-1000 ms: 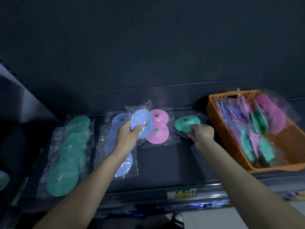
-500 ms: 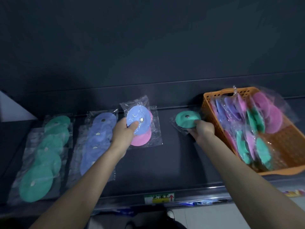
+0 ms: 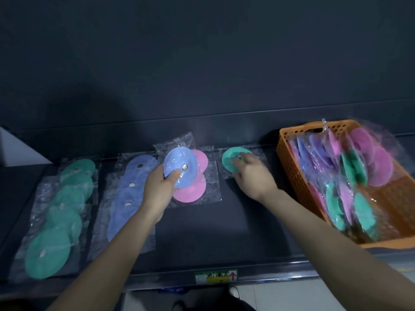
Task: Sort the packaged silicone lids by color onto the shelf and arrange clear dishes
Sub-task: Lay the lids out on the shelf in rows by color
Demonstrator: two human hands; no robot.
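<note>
One orange basket [image 3: 289, 167], two pink lids [image 3: 190, 191], one separate blue lid [image 3: 179, 167], one lone green lid [image 3: 229, 160]. The green row [image 3: 47, 252] looks five-ish, the blue row [image 3: 134, 176] at least three; basket's pile too jumbled to count.

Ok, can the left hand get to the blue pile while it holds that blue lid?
Probably yes: the left hand, gripping the blue lid, sits right beside the blue pile, with nothing between them.

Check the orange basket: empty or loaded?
Loaded: the basket holds many bagged lids in pink, purple, blue and green; bare floor shows at its right.
</note>
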